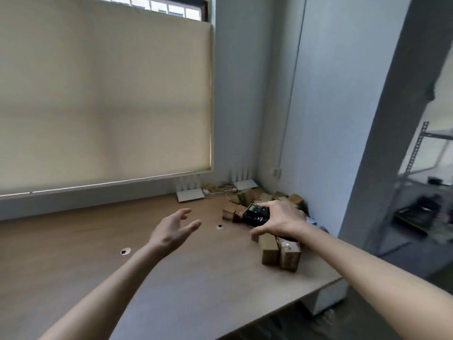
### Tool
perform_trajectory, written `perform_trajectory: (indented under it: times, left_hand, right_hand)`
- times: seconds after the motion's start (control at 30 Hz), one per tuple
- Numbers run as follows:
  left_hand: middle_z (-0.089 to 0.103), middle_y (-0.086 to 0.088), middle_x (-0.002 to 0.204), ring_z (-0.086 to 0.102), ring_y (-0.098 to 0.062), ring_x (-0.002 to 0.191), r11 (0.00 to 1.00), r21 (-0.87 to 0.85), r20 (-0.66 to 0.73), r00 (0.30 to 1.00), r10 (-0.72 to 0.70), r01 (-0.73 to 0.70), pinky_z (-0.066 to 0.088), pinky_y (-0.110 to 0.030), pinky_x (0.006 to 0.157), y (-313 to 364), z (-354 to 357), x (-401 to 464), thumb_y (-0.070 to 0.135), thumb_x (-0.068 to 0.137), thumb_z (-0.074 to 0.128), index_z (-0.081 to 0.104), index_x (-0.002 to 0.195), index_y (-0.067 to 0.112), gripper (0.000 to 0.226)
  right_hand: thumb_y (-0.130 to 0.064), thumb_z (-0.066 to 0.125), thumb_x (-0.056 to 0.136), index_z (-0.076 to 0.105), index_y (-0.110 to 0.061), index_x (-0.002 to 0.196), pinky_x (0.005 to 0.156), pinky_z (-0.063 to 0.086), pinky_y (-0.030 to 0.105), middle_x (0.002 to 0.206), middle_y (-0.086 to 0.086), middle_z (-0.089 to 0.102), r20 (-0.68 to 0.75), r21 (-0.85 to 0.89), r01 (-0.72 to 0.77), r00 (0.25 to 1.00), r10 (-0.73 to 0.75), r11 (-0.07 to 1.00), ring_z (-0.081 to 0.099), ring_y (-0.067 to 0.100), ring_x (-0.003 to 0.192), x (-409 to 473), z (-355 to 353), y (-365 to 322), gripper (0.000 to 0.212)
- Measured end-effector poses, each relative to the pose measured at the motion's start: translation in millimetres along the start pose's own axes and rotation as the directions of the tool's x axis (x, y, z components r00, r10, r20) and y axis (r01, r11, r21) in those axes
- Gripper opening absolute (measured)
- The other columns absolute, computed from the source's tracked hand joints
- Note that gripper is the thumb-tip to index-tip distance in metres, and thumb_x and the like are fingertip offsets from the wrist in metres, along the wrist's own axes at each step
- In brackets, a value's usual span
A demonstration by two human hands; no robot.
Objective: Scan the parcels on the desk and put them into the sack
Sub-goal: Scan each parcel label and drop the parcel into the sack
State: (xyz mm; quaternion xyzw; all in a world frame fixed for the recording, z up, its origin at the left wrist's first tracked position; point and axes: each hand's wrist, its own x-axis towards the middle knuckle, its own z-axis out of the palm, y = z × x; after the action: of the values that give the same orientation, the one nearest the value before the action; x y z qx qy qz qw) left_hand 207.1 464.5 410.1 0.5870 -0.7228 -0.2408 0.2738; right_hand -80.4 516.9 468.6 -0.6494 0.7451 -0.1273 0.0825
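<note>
Bare forearms reached over the desk (196, 278): the left hand (171, 231) hovered with fingers spread, holding nothing, while the right hand (279, 220) gripped a black scanner (255, 214) above cardboard parcels (279, 251) heaped in the corner. No sack was visible; a careless reach risked toppling 2 upright boxes.

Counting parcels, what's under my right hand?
The right hand grips a black scanner above small cardboard parcels on the desk. Any parcels directly beneath are hidden.
</note>
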Motion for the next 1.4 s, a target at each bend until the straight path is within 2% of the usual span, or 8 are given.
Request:
perform_trajectory:
  times: [0.17,0.27,0.47,0.53,0.9,1.1,1.27,1.4]
  left_hand:
    - [0.062,-0.002,0.137,0.056,-0.021,0.127,0.999,0.0,0.11,0.993,0.051,-0.052,0.047,-0.036,0.103,58,76,53,0.063,0.087,0.062,0.05,0.143,0.028,0.067]
    - [0.062,-0.001,0.136,0.056,-0.021,0.127,0.995,0.01,0.156,0.983,0.094,-0.097,0.047,-0.035,0.101,85,118,87,0.057,0.09,0.063,0.053,0.142,0.026,0.061]
    - [0.061,-0.001,0.138,0.057,-0.02,0.125,0.988,-0.009,0.265,0.952,0.153,-0.156,0.049,-0.044,0.103,109,193,161,0.057,0.09,0.062,0.052,0.142,0.026,0.061]
    - [0.062,-0.002,0.136,0.06,-0.019,0.121,0.987,-0.035,0.299,0.941,0.16,-0.157,0.051,-0.041,0.1,114,216,193,0.054,0.091,0.063,0.052,0.143,0.023,0.061]
    - [0.062,-0.003,0.135,0.06,-0.019,0.119,0.993,-0.036,0.388,0.914,0.12,-0.115,0.052,-0.039,0.099,111,334,362,0.05,0.095,0.059,0.046,0.147,0.022,0.061]
    - [0.062,-0.001,0.132,0.06,-0.018,0.116,0.999,0.04,0.407,0.914,0.005,-0.023,0.052,-0.037,0.094,95,401,413,0.05,0.096,0.057,0.046,0.146,0.022,0.058]
    - [0.059,-0.004,0.139,0.056,-0.022,0.126,0.994,0.094,0.447,0.89,-0.085,0.047,0.047,-0.036,0.102,76,461,437,0.05,0.096,0.057,0.046,0.146,0.017,0.061]
    - [0.054,-0.008,0.145,0.053,-0.024,0.13,0.975,0.11,0.467,0.856,-0.222,0.193,0.045,-0.037,0.105,63,505,450,0.048,0.098,0.054,0.041,0.151,0.014,0.064]
  right_hand:
    - [-0.075,0.083,0.063,0.063,-0.03,0.132,0.085,0.045,0.033,0.131,-0.001,0.067,-0.004,0.026,-0.168,0.986,0.169,0.985,0.062,0.026,0.12,21,-15,95,0.084]
    - [-0.076,0.083,0.061,0.063,-0.032,0.132,0.088,0.048,0.035,0.131,-0.001,0.067,-0.019,0.078,-0.276,0.96,0.279,0.958,0.062,0.027,0.12,37,-11,141,0.086]
    - [-0.081,0.082,0.055,0.065,-0.034,0.125,0.083,0.048,0.034,0.127,0.001,0.07,-0.002,0.079,-0.435,0.9,0.436,0.897,0.065,0.028,0.117,83,7,212,0.086]
    - [-0.081,0.081,0.055,0.066,-0.032,0.123,0.081,0.047,0.033,0.127,0.001,0.07,0.016,0.063,-0.474,0.881,0.474,0.878,0.065,0.027,0.116,108,14,234,0.085]
    - [-0.075,0.084,0.06,0.064,-0.033,0.132,0.077,0.044,0.032,0.131,0.0,0.069,0.089,0.041,-0.529,0.847,0.524,0.848,0.064,0.026,0.121,266,53,316,0.086]
    - [-0.077,0.083,0.053,0.068,-0.031,0.124,0.089,0.055,0.037,0.125,-0.004,0.07,0.182,0.057,-0.522,0.843,0.506,0.851,0.065,0.023,0.115,333,104,357,0.086]
    - [-0.084,0.076,0.04,0.07,-0.032,0.109,0.084,0.057,0.037,0.111,-0.008,0.074,0.281,0.034,-0.493,0.839,0.465,0.869,0.068,0.02,0.102,390,159,404,0.086]
    - [-0.079,0.081,0.049,0.066,-0.03,0.115,0.082,0.055,0.036,0.115,-0.007,0.071,0.346,0.01,-0.447,0.841,0.416,0.895,0.068,0.022,0.106,428,190,428,0.084]
